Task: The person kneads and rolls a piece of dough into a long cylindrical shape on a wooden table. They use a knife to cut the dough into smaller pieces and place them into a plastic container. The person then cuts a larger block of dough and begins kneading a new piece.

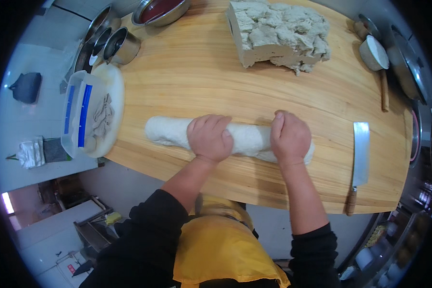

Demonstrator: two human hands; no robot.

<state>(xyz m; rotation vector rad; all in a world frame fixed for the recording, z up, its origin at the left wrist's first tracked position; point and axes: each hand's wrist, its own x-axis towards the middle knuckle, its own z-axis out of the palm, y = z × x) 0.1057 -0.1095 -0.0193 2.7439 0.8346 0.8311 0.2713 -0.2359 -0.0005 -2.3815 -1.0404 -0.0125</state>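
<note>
A long white roll of dough lies across the wooden worktop in front of me. My left hand wraps over it left of its middle, fingers curled on the far side. Near the right end, my right hand is curled tightly over the roll, thumb uppermost. Both palms rest on the dough and hide parts of it. Its left end sticks out past my left hand, and a short piece shows beyond my right. To the right lies a broad-bladed knife with a wooden handle toward me.
A big rough-topped beige block, dough-like, sits at the back. Metal pots and a bowl of red contents stand back left. A clear plastic container and white round board are left. A white-filled cup stands right.
</note>
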